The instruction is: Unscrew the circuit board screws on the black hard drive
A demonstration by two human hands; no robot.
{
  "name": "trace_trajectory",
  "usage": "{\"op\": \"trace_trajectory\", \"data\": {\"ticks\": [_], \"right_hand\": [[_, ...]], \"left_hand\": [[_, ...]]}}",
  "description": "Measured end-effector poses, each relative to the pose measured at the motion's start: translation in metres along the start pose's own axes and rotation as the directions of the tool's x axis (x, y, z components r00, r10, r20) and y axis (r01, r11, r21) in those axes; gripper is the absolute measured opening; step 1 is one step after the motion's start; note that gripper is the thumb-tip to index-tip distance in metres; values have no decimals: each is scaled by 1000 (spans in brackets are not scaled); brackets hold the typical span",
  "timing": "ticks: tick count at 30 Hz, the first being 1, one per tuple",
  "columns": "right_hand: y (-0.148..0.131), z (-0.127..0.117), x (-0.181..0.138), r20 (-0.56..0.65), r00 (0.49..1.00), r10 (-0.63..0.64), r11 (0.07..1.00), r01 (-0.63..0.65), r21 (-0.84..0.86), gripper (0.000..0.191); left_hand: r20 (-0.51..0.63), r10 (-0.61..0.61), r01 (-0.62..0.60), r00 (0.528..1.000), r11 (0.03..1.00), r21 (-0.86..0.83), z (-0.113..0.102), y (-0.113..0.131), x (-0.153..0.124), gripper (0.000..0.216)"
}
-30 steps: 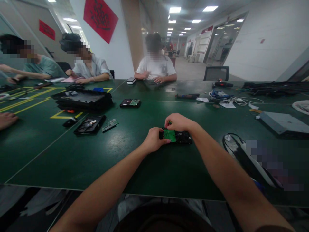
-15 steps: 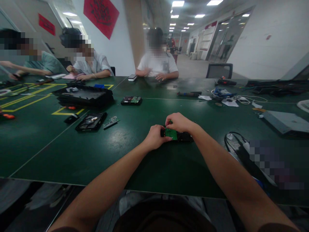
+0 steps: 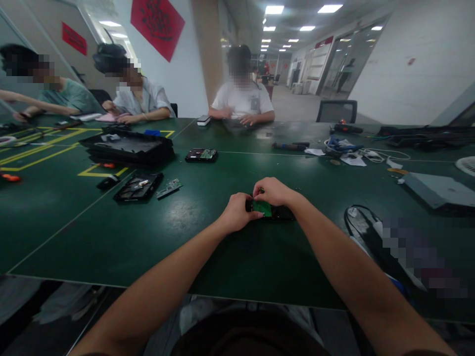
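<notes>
A black hard drive (image 3: 282,212) with a green circuit board (image 3: 261,207) facing up lies on the green table in front of me. My left hand (image 3: 239,211) grips its left end, the thumb along the near edge and the fingers at the far side. Over the board's far edge, my right hand (image 3: 272,191) is closed in a pinch. A small dark and yellowish bit shows between its fingers, too little of it to name. The right hand and wrist hide part of the drive.
To the left lie a black open casing (image 3: 139,187), a loose circuit board (image 3: 169,188) and a large black tray-like housing (image 3: 126,148). Another hard drive (image 3: 201,155) lies farther back. A grey metal box (image 3: 440,190) and cables (image 3: 358,212) are at right. Several people sit across the table.
Both hands stay at the hard drive, almost unmoved. The right hand has shifted very slightly left and down with its pinch kept. The whole view has moved a little.
</notes>
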State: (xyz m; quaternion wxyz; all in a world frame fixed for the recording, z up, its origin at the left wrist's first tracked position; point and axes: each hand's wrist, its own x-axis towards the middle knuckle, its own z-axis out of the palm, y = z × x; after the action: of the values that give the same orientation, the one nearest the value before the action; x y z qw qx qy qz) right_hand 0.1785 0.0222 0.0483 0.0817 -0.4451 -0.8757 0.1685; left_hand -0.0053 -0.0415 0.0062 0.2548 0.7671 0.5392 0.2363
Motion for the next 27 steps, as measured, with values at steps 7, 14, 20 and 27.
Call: {"op": "trace_trajectory", "data": {"ticks": [7,14,20,27], "right_hand": [[0,4,2,12,1000,20,1000,-20,7,9],[-2,1,1,6,1000,27,999,-27,-28,8],[-1,-11,-3,-21,999,39,997,-40,-65,11],[-7,-9,-5,42,998,36,995,-32,-92,12]], "left_hand": [[19,-15,15,1000,1000,-6,-1,2,0,58],[11,-19,19,1000,1000,-8,-2,2,-1,58],[-5,-22,22,1000,1000,10,-1,2,-2,62],[-1,-15,15,1000,1000,-10,1,-3,1,62]]}}
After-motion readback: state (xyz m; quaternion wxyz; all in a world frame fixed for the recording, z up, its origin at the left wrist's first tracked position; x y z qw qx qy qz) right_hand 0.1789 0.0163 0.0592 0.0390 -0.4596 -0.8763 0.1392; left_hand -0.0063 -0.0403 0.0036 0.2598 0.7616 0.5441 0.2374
